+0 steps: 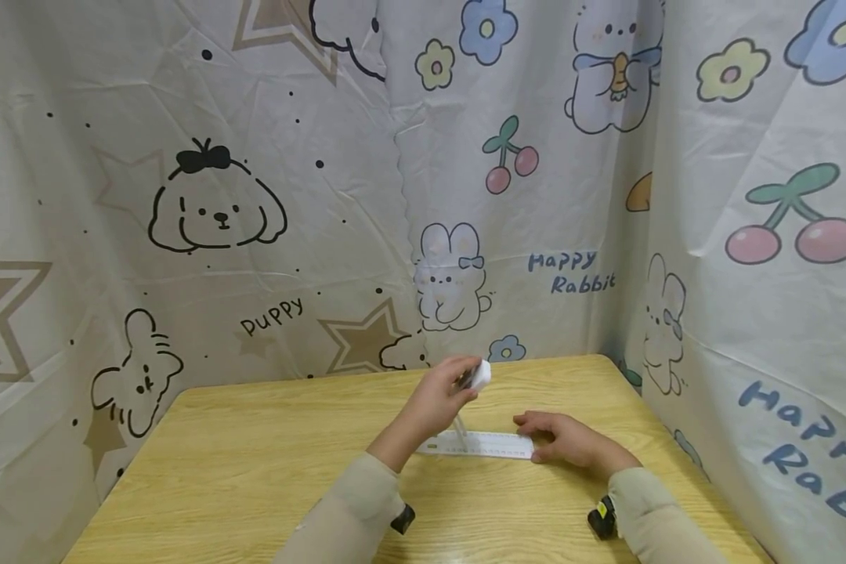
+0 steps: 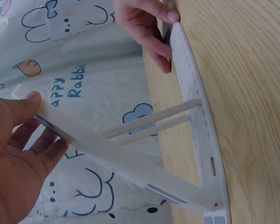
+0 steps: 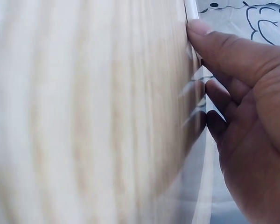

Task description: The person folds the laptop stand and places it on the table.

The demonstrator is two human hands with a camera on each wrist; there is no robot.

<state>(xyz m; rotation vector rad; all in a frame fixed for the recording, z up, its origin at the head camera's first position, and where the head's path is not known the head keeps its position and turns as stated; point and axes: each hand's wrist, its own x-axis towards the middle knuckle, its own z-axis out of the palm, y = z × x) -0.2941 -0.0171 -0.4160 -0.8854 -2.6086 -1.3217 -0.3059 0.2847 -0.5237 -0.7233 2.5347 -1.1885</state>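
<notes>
A white folding stand [image 1: 497,445] lies with its long notched base flat on the table. Its upper arm [image 2: 116,156] is hinged at one end of the base and tilts upward. Two thin rods [image 2: 151,119] run between arm and base. My left hand [image 1: 440,395] pinches the raised free end of the arm between thumb and fingers. At the base's opposite end from the hinge, my right hand [image 1: 571,442] grips it, thumb on the near edge and fingers on the far side. In the right wrist view the thumb [image 3: 224,49] touches a white edge; most of the stand is outside that view.
The stand and hands are over a yellow wood-grain table [image 1: 254,462]. A printed curtain [image 1: 338,196] hangs close behind the table's back edge and along its right side. Black devices sit at both wrists.
</notes>
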